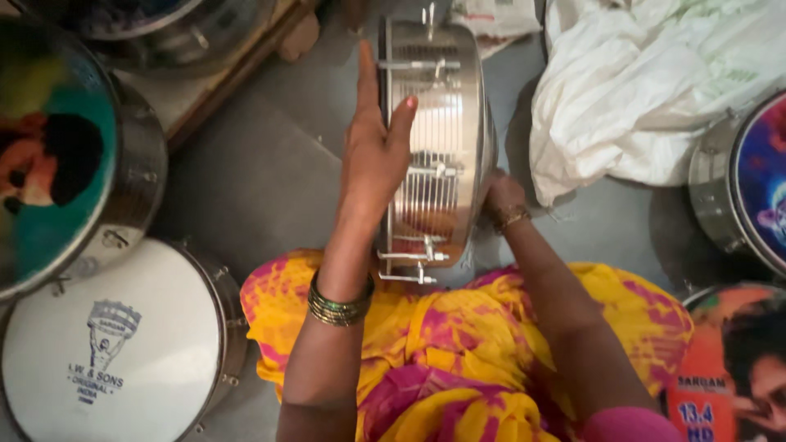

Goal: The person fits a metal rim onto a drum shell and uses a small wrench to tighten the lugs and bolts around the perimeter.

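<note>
- The steel drum shell [442, 123] stands on edge above the lap.
- Left hand [372, 155] lies open, flat against its rim; keep it pressing.
- Right hand [503, 196] sits behind the shell, grip hidden; steady it there.

A metal drum [442, 139] stands on edge on the lap, between both hands — left hand [372, 147] flat against its left face, right hand [503, 196] at its right side. More drums lie left [115, 344] and right [741, 176]; a cloth [655, 82] lies behind, to the right.
</note>
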